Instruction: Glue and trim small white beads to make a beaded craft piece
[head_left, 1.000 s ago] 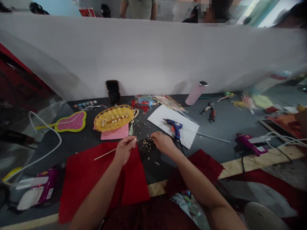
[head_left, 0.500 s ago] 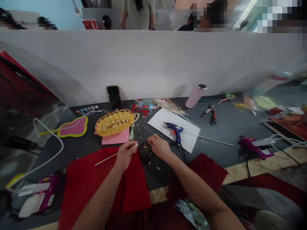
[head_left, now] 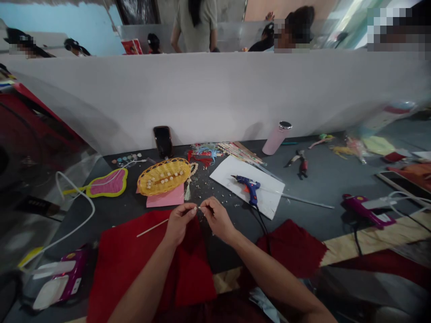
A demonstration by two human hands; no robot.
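Head view: left hand (head_left: 178, 222) pinches thin stick (head_left: 153, 227) over red felt (head_left: 134, 260) at desk (head_left: 323, 179) near edge, right hand (head_left: 217, 217) fingers narrow at its tip, contents unclear; likely threading step, next needs fine alignment.

whatever the right hand (head_left: 217, 218) pinches against the stick (head_left: 152, 227) tip is too tiny to make out. the purple glue gun (head_left: 57, 280) at 8 o'clock is smeared with blur, and the red cloth (head_left: 134, 260) runs under the forearms.
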